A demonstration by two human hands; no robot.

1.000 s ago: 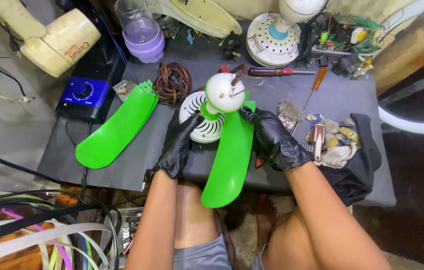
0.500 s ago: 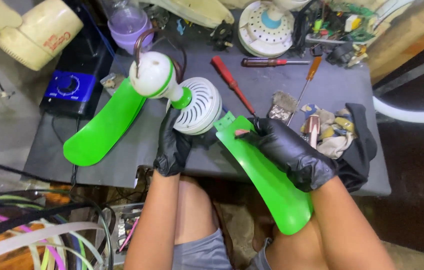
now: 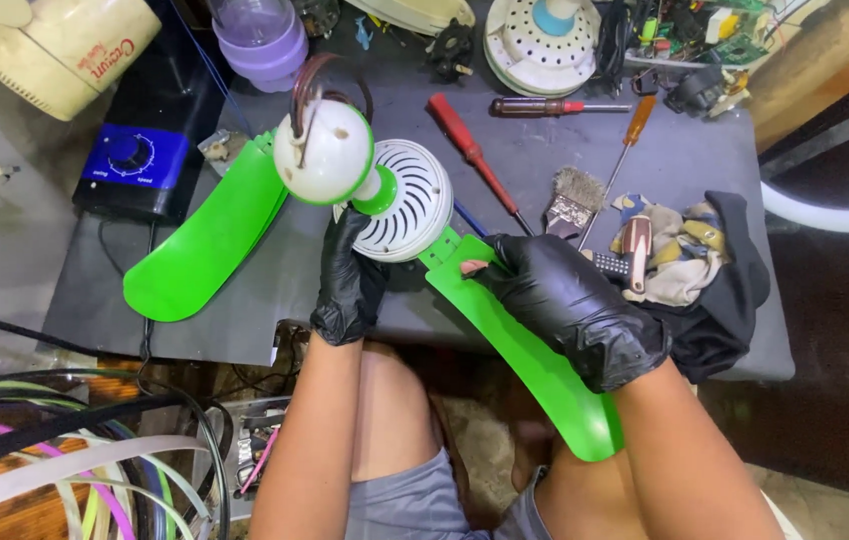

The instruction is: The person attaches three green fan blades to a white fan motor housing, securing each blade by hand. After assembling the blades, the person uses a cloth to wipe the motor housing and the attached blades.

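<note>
The person's left hand (image 3: 348,285), in a black glove, grips the underside of a white slotted fan motor housing (image 3: 407,212), fingers curled around it; the housing is held tilted just above the grey work mat (image 3: 685,160). The right hand (image 3: 570,300), also gloved, is clamped on a green fan blade (image 3: 545,370) whose inner end touches the housing — the blade slants down toward the person's lap. A white dome cap (image 3: 325,152) juts from the housing's upper left. A second green blade (image 3: 207,250) lies on the mat behind it. Near the right hand lie a red-handled screwdriver (image 3: 470,150), a paintbrush (image 3: 573,200) and crumpled rags (image 3: 680,250) — all crowding the mat. A blue dial box (image 3: 135,165) sits far left.
</note>
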